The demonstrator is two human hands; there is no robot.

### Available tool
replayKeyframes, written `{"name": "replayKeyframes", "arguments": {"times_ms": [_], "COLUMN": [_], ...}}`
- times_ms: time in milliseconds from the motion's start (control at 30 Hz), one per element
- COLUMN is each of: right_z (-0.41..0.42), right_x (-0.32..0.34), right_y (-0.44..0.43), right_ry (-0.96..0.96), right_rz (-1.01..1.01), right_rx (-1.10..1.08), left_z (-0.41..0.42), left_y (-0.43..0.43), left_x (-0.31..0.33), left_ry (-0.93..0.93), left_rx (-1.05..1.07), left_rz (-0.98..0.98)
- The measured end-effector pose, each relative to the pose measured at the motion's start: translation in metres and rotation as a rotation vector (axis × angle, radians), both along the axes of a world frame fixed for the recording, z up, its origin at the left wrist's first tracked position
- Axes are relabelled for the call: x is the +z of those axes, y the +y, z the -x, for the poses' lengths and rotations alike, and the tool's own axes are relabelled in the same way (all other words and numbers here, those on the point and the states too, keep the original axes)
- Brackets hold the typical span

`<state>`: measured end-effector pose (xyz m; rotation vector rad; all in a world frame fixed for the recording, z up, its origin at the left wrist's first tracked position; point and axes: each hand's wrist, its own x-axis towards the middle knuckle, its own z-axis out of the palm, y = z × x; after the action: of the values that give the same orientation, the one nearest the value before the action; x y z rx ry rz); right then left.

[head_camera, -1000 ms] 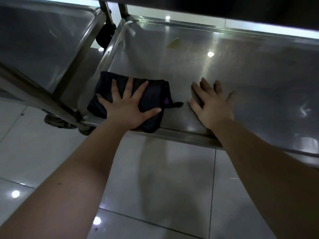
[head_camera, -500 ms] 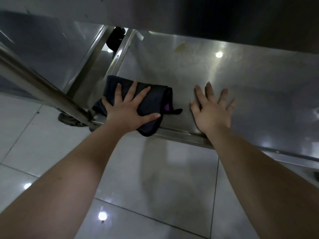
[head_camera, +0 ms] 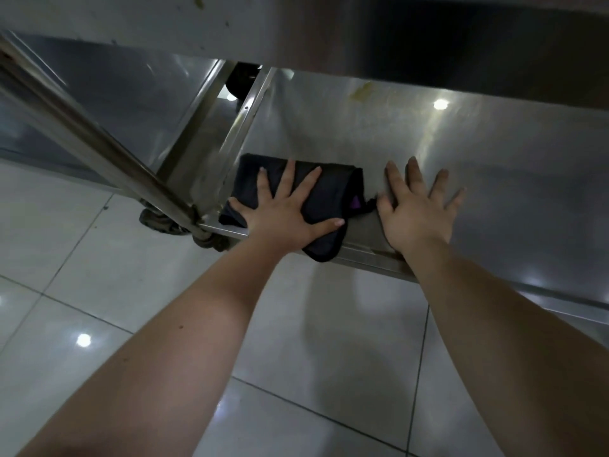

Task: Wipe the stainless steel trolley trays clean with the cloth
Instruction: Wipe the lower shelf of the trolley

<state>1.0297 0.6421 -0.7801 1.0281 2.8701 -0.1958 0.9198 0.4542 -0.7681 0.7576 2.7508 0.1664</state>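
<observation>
The left hand (head_camera: pixel 283 212), fingers spread flat, presses the folded black cloth (head_camera: pixel 333 189) into the near-left corner of the lower trolley tray (head_camera: pixel 494 159) — probably for wiping pressure — while the right hand (head_camera: pixel 417 209), splayed and empty, braces on bare steel just beside it; the upper tray (head_camera: pixel 329 28) hides the far edge.

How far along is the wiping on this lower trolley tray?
Done: nothing certain, though the steel near the hands looks free of marks. In hand: the left hand presses the dark cloth flat in the near left corner of the tray; the right hand rests on bare steel beside it. Left: a yellowish smear sits by the far edge.
</observation>
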Motion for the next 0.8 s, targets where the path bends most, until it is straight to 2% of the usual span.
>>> {"name": "replayKeyframes", "arguments": {"times_ms": [133, 267, 433, 800], "right_z": [0.002, 0.002, -0.001, -0.001], "right_x": [-0.001, -0.003, -0.001, 0.001], "right_y": [0.001, -0.002, 0.0, 0.0], "right_ry": [0.0, -0.01, -0.016, -0.007], "right_rz": [0.003, -0.024, -0.019, 0.003], "right_rx": [-0.003, -0.01, -0.007, 0.003], "left_z": [0.011, -0.008, -0.042, 0.009], "left_y": [-0.016, 0.014, 0.042, -0.017], "left_x": [0.007, 0.007, 0.005, 0.007], "left_ry": [-0.028, -0.069, -0.086, -0.036], "left_rx": [0.044, 0.112, 0.027, 0.044], "left_rz": [0.044, 0.045, 0.03, 0.063]}}
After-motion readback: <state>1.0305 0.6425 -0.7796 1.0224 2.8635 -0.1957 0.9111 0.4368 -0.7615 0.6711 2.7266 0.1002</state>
